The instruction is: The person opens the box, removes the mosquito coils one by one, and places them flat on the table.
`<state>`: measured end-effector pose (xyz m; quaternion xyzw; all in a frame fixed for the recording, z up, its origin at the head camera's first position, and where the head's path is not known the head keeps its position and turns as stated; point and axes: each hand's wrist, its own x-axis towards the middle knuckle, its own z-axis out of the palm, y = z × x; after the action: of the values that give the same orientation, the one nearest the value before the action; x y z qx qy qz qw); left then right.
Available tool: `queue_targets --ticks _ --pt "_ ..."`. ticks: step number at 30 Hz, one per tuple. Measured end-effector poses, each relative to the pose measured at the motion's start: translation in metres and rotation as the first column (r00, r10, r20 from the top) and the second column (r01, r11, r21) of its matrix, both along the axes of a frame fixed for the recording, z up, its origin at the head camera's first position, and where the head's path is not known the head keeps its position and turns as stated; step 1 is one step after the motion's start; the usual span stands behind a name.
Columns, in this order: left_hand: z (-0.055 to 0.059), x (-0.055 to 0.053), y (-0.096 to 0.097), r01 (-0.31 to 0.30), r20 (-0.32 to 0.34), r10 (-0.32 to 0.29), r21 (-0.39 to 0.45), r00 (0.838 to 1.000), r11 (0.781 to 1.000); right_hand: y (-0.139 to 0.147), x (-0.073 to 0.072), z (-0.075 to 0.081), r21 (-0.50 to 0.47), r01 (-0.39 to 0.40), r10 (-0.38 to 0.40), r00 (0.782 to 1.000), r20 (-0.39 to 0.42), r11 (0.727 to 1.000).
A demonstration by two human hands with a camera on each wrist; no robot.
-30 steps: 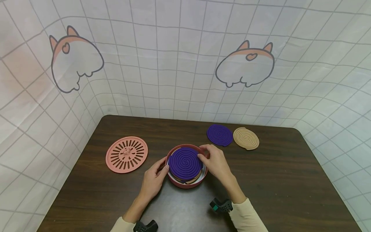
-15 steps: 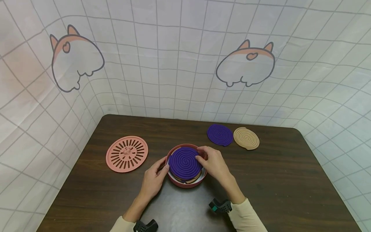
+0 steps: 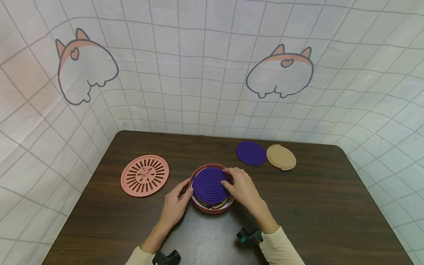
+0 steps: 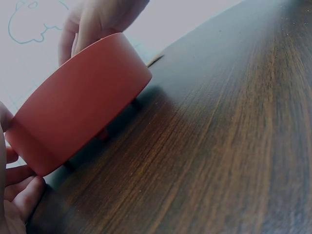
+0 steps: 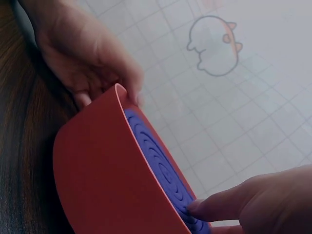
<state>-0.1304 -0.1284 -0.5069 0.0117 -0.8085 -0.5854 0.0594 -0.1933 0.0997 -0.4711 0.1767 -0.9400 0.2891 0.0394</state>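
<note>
A round red mosquito coil box [image 3: 212, 212] stands on the table, holding stacked purple and tan coils. The top purple mosquito coil [image 3: 209, 186] lies flat just inside the rim. My left hand [image 3: 174, 207] grips the box's left side, its thumb at the rim and its fingers along the outer wall and underside. At the right, my right hand [image 3: 243, 187] reaches over the rim with bent fingers. Its thumb [image 5: 214, 207] rests on the purple coil, and the index fingertip is on the coil's far right edge. The other right fingers are mostly hidden.
A pink slotted lid [image 3: 144, 176] lies to the left of the box. Farther back on the right are another purple coil [image 3: 251, 153] and a tan coil [image 3: 281, 157], side by side. The table's [image 3: 318, 206] back edge meets a grid-patterned curtain [image 3: 185, 73].
My right hand has slid a little left, from the rim farther over the purple coil. The left hand and the box stay in place.
</note>
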Motion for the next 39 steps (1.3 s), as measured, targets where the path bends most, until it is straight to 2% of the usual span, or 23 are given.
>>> queue_targets --ticks 11,20,24,31,39 --pt "0.001 0.001 0.001 0.006 -0.007 -0.006 0.026 1.0 1.0 -0.001 0.002 0.0 -0.124 -0.02 0.016 0.999 -0.038 0.992" --pt "0.004 0.002 0.0 0.018 -0.006 -0.018 0.031 1.0 0.999 0.0 0.002 0.002 -0.235 -0.036 0.035 0.999 -0.007 0.971" --pt "0.005 0.002 0.001 0.009 -0.006 -0.009 0.024 1.0 1.0 0.002 0.001 0.005 -0.271 -0.045 0.059 0.997 0.044 0.961" --pt "0.004 0.002 0.001 0.0 -0.005 0.0 0.015 1.0 1.0 0.005 0.001 0.009 -0.274 -0.11 0.158 0.975 0.16 0.955" --pt "0.005 0.003 0.001 -0.008 -0.005 0.008 0.018 1.0 1.0 0.01 -0.002 0.008 -0.274 -0.192 0.249 0.949 0.194 0.942"
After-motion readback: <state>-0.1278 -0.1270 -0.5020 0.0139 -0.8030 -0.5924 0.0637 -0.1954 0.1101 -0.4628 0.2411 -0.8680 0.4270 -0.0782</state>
